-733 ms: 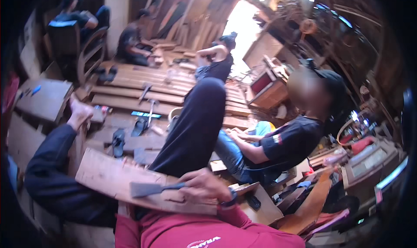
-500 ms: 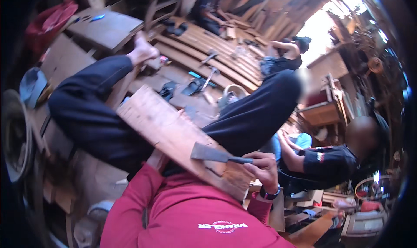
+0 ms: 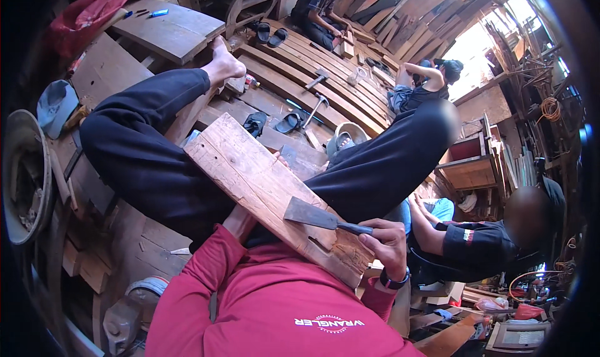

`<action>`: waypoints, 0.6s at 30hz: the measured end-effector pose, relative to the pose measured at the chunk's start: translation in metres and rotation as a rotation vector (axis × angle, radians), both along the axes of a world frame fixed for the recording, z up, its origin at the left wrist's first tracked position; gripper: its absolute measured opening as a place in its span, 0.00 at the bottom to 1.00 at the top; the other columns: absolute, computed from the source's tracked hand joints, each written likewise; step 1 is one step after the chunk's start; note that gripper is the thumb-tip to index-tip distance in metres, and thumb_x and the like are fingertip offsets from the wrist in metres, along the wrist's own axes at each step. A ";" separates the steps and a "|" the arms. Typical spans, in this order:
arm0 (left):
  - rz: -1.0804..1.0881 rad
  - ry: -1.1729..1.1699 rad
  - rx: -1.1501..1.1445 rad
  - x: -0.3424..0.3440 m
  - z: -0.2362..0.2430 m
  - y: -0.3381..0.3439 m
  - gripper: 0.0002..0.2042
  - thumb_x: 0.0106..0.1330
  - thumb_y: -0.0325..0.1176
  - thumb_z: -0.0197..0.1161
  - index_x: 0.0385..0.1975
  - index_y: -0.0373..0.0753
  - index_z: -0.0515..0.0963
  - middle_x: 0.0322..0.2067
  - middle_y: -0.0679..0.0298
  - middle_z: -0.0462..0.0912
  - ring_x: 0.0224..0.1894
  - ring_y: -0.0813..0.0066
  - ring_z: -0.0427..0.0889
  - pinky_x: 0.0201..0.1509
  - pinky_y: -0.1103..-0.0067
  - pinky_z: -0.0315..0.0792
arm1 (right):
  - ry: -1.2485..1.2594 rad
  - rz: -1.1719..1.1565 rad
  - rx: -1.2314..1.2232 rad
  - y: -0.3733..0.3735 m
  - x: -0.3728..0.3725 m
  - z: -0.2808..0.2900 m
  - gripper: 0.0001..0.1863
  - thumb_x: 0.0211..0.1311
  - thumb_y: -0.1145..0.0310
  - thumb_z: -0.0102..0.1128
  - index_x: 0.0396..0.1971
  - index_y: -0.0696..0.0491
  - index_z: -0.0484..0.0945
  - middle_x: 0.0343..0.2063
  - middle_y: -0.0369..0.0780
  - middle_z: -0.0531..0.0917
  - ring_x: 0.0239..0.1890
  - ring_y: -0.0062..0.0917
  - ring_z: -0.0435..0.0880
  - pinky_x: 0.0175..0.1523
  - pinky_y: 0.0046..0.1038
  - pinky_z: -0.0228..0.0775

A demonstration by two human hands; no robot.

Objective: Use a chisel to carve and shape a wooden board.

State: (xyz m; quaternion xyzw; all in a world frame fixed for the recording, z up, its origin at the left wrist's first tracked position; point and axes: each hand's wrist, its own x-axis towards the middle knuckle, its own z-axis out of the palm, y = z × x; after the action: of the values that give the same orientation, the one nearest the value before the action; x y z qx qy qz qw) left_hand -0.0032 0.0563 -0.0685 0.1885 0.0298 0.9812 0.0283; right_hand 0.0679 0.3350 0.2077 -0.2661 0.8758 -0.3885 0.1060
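Across my lap lies a worn wooden plank (image 3: 244, 166), tilted diagonally, with dark holes and a rough right end. My right hand (image 3: 384, 244), wearing a dark wristband, grips the dark handle of a wide, flat chisel-like scraper (image 3: 310, 214), its blade resting flat over the plank's top near the right end. My left hand (image 3: 240, 219) goes under the plank's lower edge, its fingers hidden.
Co-workers sit ahead (image 3: 315, 16), (image 3: 425, 82) and close right (image 3: 475, 235). Around me are boards (image 3: 156, 29), hammers (image 3: 315, 110), sandals (image 3: 287, 123), a red bag (image 3: 87, 16), a bucket (image 3: 337, 138) and a round bin (image 3: 25, 176) at left.
My view has swung, shifting the scene rightward in the picture and bringing my left forearm into sight. My right hand still holds the scraper over the plank.
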 end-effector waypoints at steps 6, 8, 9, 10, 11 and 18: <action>-0.003 -0.078 -0.039 -0.007 0.004 0.005 0.18 0.78 0.47 0.46 0.50 0.38 0.75 0.39 0.62 0.75 0.44 0.64 0.73 0.59 0.64 0.68 | -0.008 0.075 -0.017 -0.034 0.003 -0.024 0.06 0.58 0.72 0.70 0.29 0.59 0.89 0.36 0.44 0.88 0.26 0.26 0.87 0.32 0.24 0.77; -0.148 -0.018 0.183 0.003 0.033 0.011 0.18 0.79 0.47 0.45 0.48 0.39 0.75 0.37 0.63 0.74 0.42 0.65 0.71 0.57 0.65 0.67 | 0.011 0.084 -0.022 -0.035 0.001 -0.024 0.05 0.58 0.73 0.69 0.30 0.59 0.89 0.36 0.44 0.89 0.26 0.27 0.87 0.32 0.24 0.77; -0.038 -0.300 0.112 0.009 0.025 0.011 0.18 0.79 0.47 0.45 0.47 0.39 0.75 0.37 0.63 0.75 0.43 0.65 0.72 0.57 0.65 0.68 | 0.041 0.058 -0.013 -0.034 0.001 -0.019 0.05 0.57 0.74 0.69 0.30 0.59 0.89 0.35 0.44 0.89 0.26 0.27 0.88 0.32 0.24 0.78; -0.035 -0.298 0.104 0.011 0.026 0.010 0.18 0.79 0.47 0.45 0.47 0.39 0.75 0.37 0.63 0.75 0.43 0.65 0.72 0.57 0.65 0.68 | 0.071 0.032 -0.003 -0.030 0.000 -0.016 0.05 0.57 0.74 0.69 0.31 0.59 0.89 0.35 0.44 0.89 0.26 0.27 0.88 0.32 0.24 0.78; -0.078 -0.248 0.152 0.009 0.027 0.011 0.18 0.78 0.48 0.46 0.46 0.40 0.75 0.37 0.63 0.75 0.43 0.65 0.72 0.56 0.65 0.68 | 0.100 0.031 -0.030 -0.023 -0.003 -0.014 0.06 0.56 0.75 0.68 0.32 0.60 0.89 0.35 0.44 0.89 0.26 0.27 0.88 0.33 0.25 0.78; -0.105 -0.278 0.143 0.008 0.022 0.010 0.16 0.77 0.48 0.49 0.42 0.41 0.75 0.36 0.63 0.77 0.42 0.65 0.74 0.56 0.65 0.70 | 0.066 -0.057 -0.113 0.008 0.000 -0.009 0.08 0.57 0.76 0.64 0.33 0.62 0.88 0.38 0.46 0.89 0.31 0.26 0.88 0.35 0.22 0.76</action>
State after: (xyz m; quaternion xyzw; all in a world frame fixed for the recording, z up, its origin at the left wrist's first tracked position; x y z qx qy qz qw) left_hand 0.0049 0.0666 -0.0461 0.0536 -0.0541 0.9947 0.0696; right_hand 0.0684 0.3426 0.1984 -0.2590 0.8628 -0.4312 0.0508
